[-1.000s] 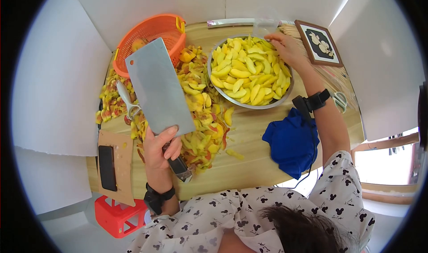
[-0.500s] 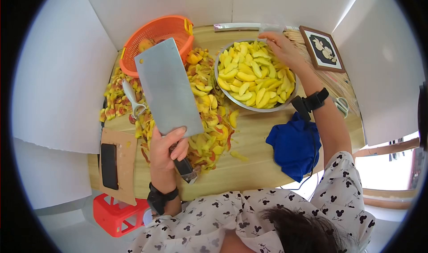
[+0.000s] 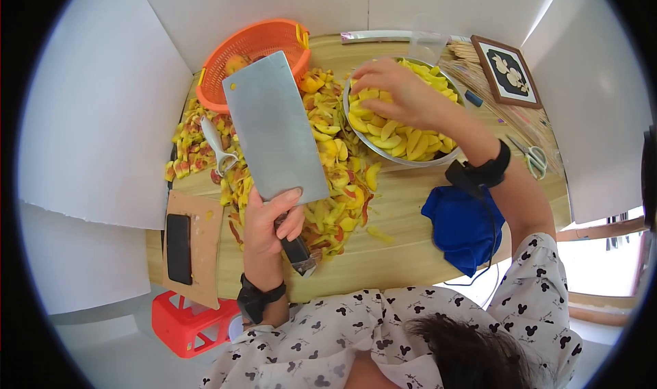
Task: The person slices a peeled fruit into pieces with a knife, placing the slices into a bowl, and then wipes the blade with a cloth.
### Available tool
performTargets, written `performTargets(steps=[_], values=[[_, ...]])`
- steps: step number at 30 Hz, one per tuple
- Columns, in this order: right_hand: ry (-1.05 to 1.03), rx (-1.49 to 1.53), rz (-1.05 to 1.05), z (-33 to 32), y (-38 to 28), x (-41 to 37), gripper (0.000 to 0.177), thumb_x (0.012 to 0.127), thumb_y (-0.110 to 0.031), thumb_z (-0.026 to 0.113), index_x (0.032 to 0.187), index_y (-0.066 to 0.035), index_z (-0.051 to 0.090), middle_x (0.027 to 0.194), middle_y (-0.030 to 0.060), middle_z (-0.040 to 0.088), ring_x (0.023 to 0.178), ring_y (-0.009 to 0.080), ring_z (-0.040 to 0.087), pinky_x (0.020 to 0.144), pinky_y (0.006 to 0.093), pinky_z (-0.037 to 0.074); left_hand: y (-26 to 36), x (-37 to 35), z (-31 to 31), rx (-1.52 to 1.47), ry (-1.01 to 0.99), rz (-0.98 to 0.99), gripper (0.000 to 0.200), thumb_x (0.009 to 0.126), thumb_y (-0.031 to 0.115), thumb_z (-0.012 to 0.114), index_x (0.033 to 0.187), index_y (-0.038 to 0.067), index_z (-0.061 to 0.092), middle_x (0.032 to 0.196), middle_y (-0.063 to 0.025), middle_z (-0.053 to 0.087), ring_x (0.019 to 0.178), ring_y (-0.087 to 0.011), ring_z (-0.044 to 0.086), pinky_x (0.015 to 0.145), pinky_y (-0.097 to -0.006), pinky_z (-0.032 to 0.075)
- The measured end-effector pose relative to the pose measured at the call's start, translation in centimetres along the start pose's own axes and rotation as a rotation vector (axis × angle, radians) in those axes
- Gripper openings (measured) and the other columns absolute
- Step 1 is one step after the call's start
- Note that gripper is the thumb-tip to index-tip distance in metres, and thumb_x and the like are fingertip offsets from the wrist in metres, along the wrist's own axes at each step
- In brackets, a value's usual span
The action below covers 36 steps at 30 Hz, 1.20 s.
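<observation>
My left hand point(image 3: 267, 229) grips the dark handle of a cleaver point(image 3: 275, 129), whose broad metal blade points away from me over a heap of fruit peels point(image 3: 345, 201). Above a metal bowl point(image 3: 413, 161) full of yellow fruit slices point(image 3: 385, 134), my right hand point(image 3: 400, 94) reaches in from the right. Its fingers are apart, with nothing visible between them, and they hide part of the slices. Beyond the blade stands an orange basket point(image 3: 256, 36) with a reddish fruit point(image 3: 237, 63) in it. A white peeler point(image 3: 217, 146) lies on the peels left of the blade.
On the left, a black phone point(image 3: 179, 249) rests on a brown board point(image 3: 211, 235). A blue cloth point(image 3: 462, 228) lies front right. Scissors point(image 3: 535, 159), a framed picture point(image 3: 508, 72) and thin sticks point(image 3: 479, 88) are along the right side. A red stool point(image 3: 188, 331) stands below the table.
My right hand has moved from the bowl's far right rim to the left, over the slices. The left hand keeps hold of the cleaver. The whole view has shifted slightly.
</observation>
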State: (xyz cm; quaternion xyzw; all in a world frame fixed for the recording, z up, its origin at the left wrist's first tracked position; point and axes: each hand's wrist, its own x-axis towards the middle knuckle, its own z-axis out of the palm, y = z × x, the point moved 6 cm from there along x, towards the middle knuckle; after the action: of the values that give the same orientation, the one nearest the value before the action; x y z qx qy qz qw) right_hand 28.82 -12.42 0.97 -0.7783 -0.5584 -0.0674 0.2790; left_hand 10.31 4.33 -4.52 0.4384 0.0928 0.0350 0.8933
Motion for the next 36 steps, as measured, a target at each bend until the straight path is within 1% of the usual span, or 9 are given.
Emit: performTargets(steps=[6,15,22,25,27,28,30,34,36], values=[[-0.14,-0.03,0.061,2.8,1.3,-0.7,0.016,0.082,-0.009,0.065,0.097,-0.004,0.061,0.111,0.0091,0.059,0.107,0.0298,0.052,0.096,0.0403,0.041,0.1,0.1,-0.1,0.001,-0.036,0.012,0.027,0.083,0.001,0.062,0.105,0.0,0.048,0.073,-0.0058,0.056,0.034,-0.0071,0.036,0.031,-0.0226,0.029],[0.156,-0.158,0.115,-1.1,-0.3,-3.3,0.019,0.079,-0.008,0.065,0.097,-0.004,0.064,0.111,0.0111,0.06,0.109,0.0312,0.052,0.093,0.0407,0.044,0.1,-0.2,0.2,0.014,-0.017,0.022,0.027,0.083,0.002,0.062,0.106,-0.001,0.048,0.074,-0.0057,0.056,0.034,-0.0068,0.036,0.031,-0.0222,0.03],[-0.058,-0.002,-0.055,2.2,-4.5,-1.4,0.019,0.073,-0.007,0.068,0.091,-0.004,0.063,0.108,0.0091,0.059,0.109,0.0295,0.051,0.095,0.041,0.042,0.3,0.1,0.0,0.018,-0.065,0.042,0.023,0.085,0.003,0.062,0.103,-0.003,0.049,0.072,-0.0054,0.055,0.035,-0.0056,0.036,0.031,-0.0217,0.031],[-0.176,-0.092,-0.156,3.8,-6.3,-3.0,0.018,0.071,-0.009,0.067,0.089,-0.006,0.064,0.106,0.008,0.059,0.108,0.0282,0.052,0.097,0.0418,0.04,0.5,0.1,-0.2,0.02,-0.027,0.057,0.022,0.085,0.003,0.062,0.102,-0.002,0.05,0.069,-0.0047,0.054,0.035,-0.0056,0.037,0.031,-0.0218,0.031],[-0.193,-0.401,-0.181,4.7,-7.6,-4.6,0.018,0.071,-0.013,0.064,0.088,-0.007,0.068,0.113,0.007,0.06,0.119,0.0247,0.048,0.104,0.0429,0.036,0.4,0.3,-0.3,0.006,-0.066,0.047,0.022,0.085,0.003,0.062,0.102,-0.002,0.049,0.069,-0.0049,0.055,0.035,-0.0057,0.037,0.031,-0.022,0.031],[-0.2,-0.402,-0.177,5.2,-8.0,-5.3,0.018,0.071,-0.013,0.064,0.088,-0.007,0.068,0.113,0.007,0.06,0.119,0.0247,0.048,0.104,0.0429,0.036,0.3,0.2,-0.2,0.002,-0.109,0.037,0.021,0.085,0.002,0.062,0.102,-0.002,0.049,0.07,-0.0051,0.055,0.035,-0.0058,0.037,0.031,-0.0221,0.032],[-0.218,-0.851,-0.248,6.4,-8.5,-6.4,0.022,0.074,-0.017,0.06,0.09,-0.009,0.072,0.124,0.0051,0.058,0.134,0.0236,0.036,0.112,0.0452,0.027,0.2,0.0,-0.1,-0.007,-0.124,0.025,0.021,0.085,0.002,0.062,0.102,-0.002,0.049,0.07,-0.0052,0.055,0.035,-0.006,0.037,0.031,-0.0222,0.032],[-0.395,-0.975,-0.194,7.9,-6.3,-6.6,0.023,0.074,-0.019,0.06,0.092,-0.012,0.074,0.132,0.0038,0.055,0.142,0.0247,0.024,0.117,0.0462,0.016,0.0,-0.1,0.2,-0.015,-0.147,0.013,0.022,0.085,0.002,0.062,0.102,-0.001,0.048,0.072,-0.0057,0.054,0.034,-0.0068,0.037,0.031,-0.0225,0.031],[-0.439,-0.833,-0.204,8.6,-5.7,-6.5,0.022,0.075,-0.021,0.06,0.09,-0.015,0.075,0.132,0.0034,0.055,0.142,0.0267,0.023,0.118,0.0469,0.011,0.1,-0.2,0.2,-0.019,-0.145,0.02,0.022,0.085,0.001,0.062,0.102,0.0,0.048,0.072,-0.0057,0.054,0.035,-0.0069,0.037,0.031,-0.0226,0.031]])
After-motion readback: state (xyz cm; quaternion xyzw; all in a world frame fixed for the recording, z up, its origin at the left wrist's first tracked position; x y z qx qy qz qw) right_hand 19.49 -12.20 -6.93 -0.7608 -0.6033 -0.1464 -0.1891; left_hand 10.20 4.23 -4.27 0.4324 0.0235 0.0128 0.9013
